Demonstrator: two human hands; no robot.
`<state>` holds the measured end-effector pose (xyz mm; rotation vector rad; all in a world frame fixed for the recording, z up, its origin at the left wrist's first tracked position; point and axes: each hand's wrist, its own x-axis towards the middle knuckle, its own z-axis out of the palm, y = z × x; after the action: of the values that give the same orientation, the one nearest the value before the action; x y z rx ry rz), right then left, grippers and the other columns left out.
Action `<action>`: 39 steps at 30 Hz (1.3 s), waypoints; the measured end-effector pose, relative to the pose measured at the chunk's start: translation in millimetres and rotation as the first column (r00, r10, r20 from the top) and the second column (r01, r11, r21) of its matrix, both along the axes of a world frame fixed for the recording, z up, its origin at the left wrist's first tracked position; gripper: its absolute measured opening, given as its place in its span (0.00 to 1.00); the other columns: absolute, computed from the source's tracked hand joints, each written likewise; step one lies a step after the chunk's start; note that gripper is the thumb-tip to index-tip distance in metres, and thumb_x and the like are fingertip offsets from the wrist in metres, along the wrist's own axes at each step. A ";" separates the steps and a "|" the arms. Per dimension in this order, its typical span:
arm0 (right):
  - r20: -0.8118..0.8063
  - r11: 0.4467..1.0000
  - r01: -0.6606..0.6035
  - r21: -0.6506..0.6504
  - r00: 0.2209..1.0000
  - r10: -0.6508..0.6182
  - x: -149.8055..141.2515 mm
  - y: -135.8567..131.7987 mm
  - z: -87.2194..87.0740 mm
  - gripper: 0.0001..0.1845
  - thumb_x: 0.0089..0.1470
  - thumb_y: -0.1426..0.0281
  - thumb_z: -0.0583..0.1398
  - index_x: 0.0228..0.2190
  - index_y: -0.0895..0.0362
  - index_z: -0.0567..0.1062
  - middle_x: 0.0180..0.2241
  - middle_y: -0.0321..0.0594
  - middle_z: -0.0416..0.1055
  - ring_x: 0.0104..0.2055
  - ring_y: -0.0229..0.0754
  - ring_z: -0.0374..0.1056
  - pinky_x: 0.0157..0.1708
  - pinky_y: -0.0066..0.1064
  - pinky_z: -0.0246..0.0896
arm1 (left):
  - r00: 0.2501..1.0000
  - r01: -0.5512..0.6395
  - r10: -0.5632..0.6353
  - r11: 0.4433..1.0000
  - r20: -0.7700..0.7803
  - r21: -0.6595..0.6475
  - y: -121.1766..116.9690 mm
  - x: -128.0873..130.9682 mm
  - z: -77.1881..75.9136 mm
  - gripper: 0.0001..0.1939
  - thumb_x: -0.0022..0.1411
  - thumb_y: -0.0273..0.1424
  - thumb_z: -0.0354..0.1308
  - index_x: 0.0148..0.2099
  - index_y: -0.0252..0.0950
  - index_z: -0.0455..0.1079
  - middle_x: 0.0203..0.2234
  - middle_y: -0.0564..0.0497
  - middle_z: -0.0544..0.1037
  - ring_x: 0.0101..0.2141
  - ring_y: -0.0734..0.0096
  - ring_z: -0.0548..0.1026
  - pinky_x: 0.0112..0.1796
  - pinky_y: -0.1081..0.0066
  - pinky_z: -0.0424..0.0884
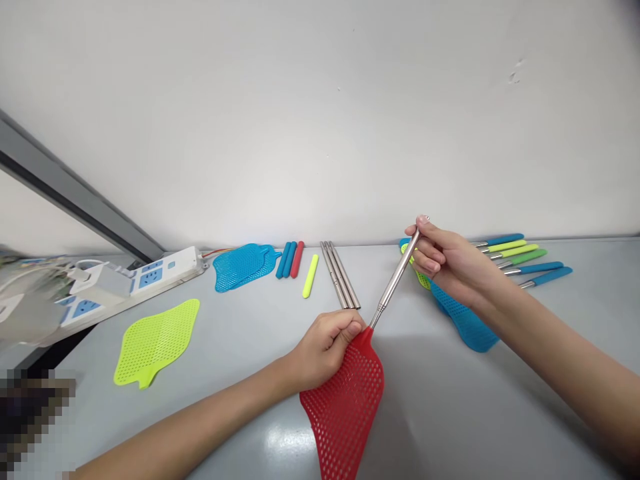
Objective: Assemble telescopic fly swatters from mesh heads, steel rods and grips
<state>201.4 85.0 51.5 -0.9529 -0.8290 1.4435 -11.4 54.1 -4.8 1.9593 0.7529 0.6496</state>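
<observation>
While left fingers (345,333) clench perforated red mesh (350,407), right fingers (425,243) grasp a smooth metal rod (397,277).

The far end of the red swatter head (350,407) drops out past the bottom edge, and its upper side goes under the left hand (327,347). Over there, the right forearm (550,347) covers part of the blue swatter heads (467,327). The white plugs (100,283) smear into blur at the left, and a corner patch (35,420) is pixelated beyond reading.
</observation>
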 end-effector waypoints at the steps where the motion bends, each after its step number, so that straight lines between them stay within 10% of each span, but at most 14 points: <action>1: 0.032 1.000 0.013 0.012 0.999 -0.013 -0.1 0.1 -0.6 0.12 0.52 0.64 0.56 0.27 0.61 0.72 0.09 0.26 0.45 0.13 0.28 0.45 0.12 0.20 0.45 | 1.000 0.004 -0.004 1.000 -0.004 0.013 -0.1 0.0 -0.4 0.17 0.63 0.36 0.37 0.25 0.35 0.56 0.20 0.55 0.61 0.23 0.77 0.60 0.26 0.76 0.58; 11: 0.238 0.986 0.159 0.053 0.957 -0.167 -1.8 0.5 -8.1 0.15 0.45 0.60 0.61 0.20 0.58 0.68 0.07 0.25 0.46 0.10 0.29 0.45 0.11 0.23 0.42 | 0.996 -0.003 0.012 0.995 -0.087 0.101 -3.9 -0.3 0.0 0.15 0.64 0.32 0.36 0.26 0.35 0.55 0.20 0.54 0.61 0.24 0.76 0.60 0.27 0.76 0.58; 30: -0.027 0.916 0.401 -0.006 0.916 -0.401 -34.2 -18.3 -22.2 0.16 0.48 0.59 0.57 0.18 0.57 0.65 0.11 0.26 0.46 0.12 0.29 0.43 0.11 0.22 0.43 | 0.979 0.038 0.007 0.976 -0.204 0.213 -8.3 0.8 -4.5 0.12 0.62 0.27 0.37 0.27 0.36 0.55 0.21 0.54 0.62 0.24 0.74 0.60 0.27 0.74 0.57; 39: -0.241 0.899 0.195 -0.393 0.921 -0.306 -16.7 -4.6 -17.8 0.11 0.52 0.74 0.50 0.20 0.56 0.62 0.20 0.34 0.59 0.21 0.34 0.59 0.23 0.27 0.61 | 0.978 0.001 0.029 0.990 -0.209 0.141 -4.9 6.3 -1.4 0.14 0.63 0.28 0.38 0.24 0.36 0.53 0.19 0.55 0.59 0.23 0.75 0.58 0.27 0.74 0.55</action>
<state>184.7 80.5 33.7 -1.0398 -0.2035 1.4873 -5.1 49.2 -6.2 2.1778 0.8705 0.5203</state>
